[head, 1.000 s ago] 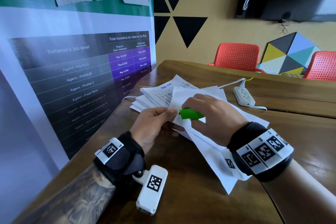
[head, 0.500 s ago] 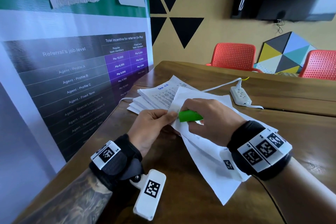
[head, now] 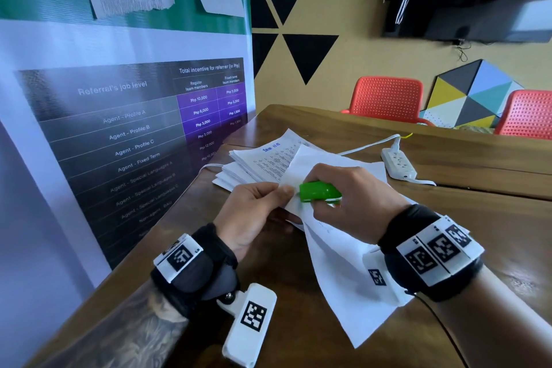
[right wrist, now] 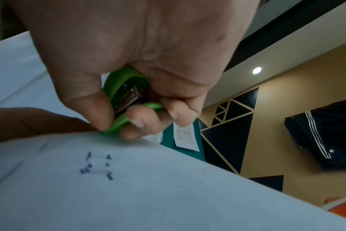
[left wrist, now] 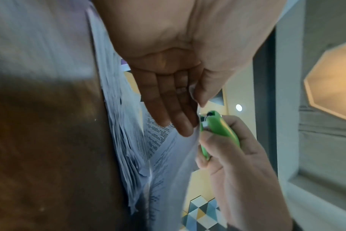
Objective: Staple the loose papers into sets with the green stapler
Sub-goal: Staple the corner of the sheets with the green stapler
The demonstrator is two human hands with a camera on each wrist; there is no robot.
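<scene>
Wooden table (head: 493, 227), head view. A stack of printed papers (head: 254, 164) lies at the table's left edge, beside the wall poster (head: 125, 116). In front of the stack, a set of sheets (head: 343, 263) slants toward the near edge. The left hand (head: 254, 212) pinches the set's upper corner; the stapler (head: 319, 192), held in the right hand (head: 355, 200), sits at that corner, just right of the left fingertips. A power strip (head: 398, 163) lies behind and right of the papers. Two chairs (head: 388, 98) stand beyond the table's far side.
</scene>
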